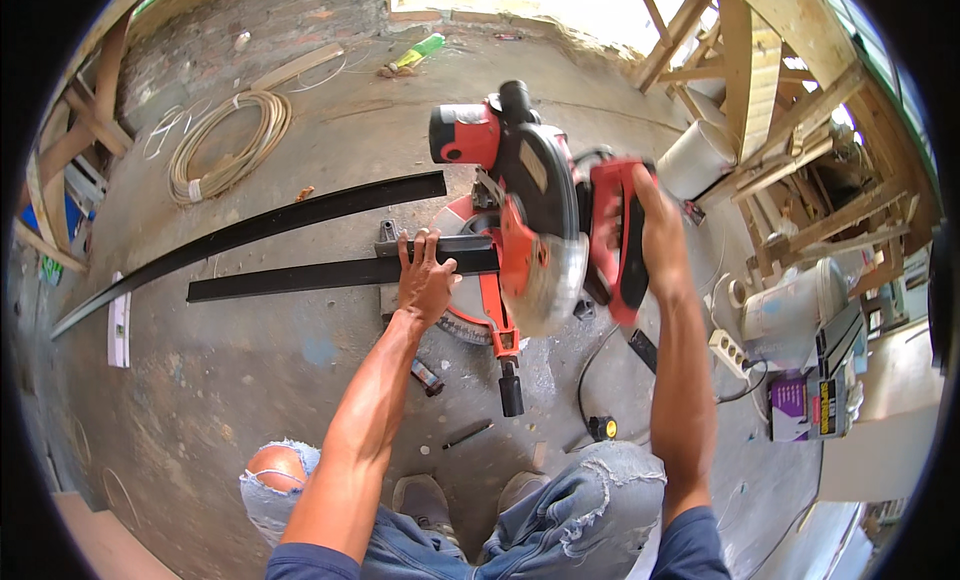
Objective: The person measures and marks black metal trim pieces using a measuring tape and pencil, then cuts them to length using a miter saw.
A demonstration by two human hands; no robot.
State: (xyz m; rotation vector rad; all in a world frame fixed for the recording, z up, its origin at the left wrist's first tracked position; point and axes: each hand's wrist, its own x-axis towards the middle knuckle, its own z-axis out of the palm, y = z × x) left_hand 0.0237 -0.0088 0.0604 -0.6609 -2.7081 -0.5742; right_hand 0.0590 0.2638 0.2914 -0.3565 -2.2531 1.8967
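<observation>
A red and black mitre saw (535, 170) stands on the floor in front of me, its round blade guard slightly smeared by motion. My right hand (662, 235) is wrapped around the saw's red and black handle (622, 242). My left hand (428, 280) presses down on a black profile (290, 279), holding it against the saw's base and fence; its right end runs in beside the guard. Whether the blade touches the profile is hidden. Another long black profile (270, 218) lies farther off, with its right end near the saw. An orange arm with a black knob (511, 390) points toward me.
A coiled hose (235, 145) lies at the far left. Near my feet are a pen (468, 434), a small dark tool (427, 376) and a tape measure (602, 428). To the right stand a power strip (728, 352), buckets and a purple box (800, 408). Wooden framing (750, 65) rises behind.
</observation>
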